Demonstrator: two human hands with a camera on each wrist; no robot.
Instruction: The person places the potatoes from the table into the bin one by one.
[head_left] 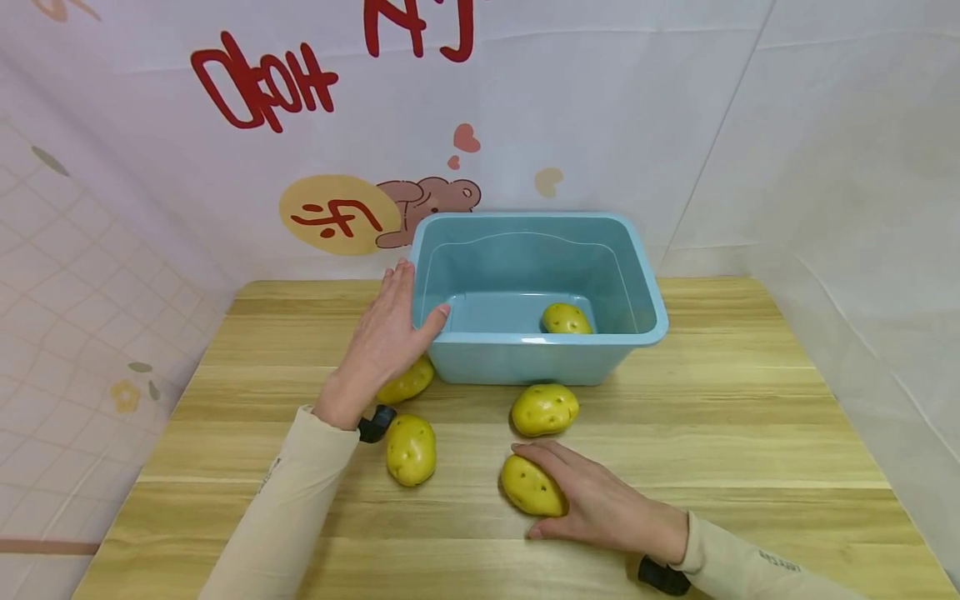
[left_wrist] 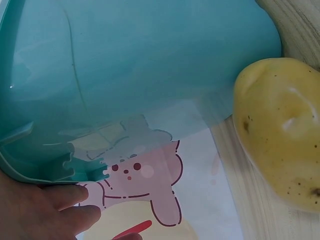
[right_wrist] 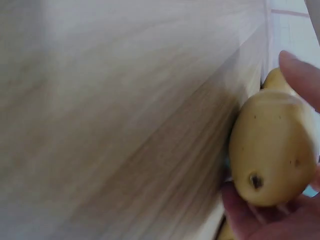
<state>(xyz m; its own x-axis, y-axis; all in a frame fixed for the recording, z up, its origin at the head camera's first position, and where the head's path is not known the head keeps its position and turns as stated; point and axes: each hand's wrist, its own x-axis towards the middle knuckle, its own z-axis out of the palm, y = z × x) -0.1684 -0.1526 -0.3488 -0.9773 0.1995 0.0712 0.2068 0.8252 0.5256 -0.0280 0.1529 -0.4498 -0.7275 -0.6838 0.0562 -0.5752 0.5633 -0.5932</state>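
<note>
Grabbing step, looks like: cupping a potato (head_left: 527, 490) with right fingers (head_left: 551, 459), resting left fingers (head_left: 400, 292) straight against the blue bin (head_left: 517, 361). Next, probably: snug the grip, lift.

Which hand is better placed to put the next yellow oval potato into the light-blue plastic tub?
Probably the right hand: its fingers and thumb bracket a potato in front of the tub. The left hand lies on the tub's left rim, perhaps steadying it.
</note>
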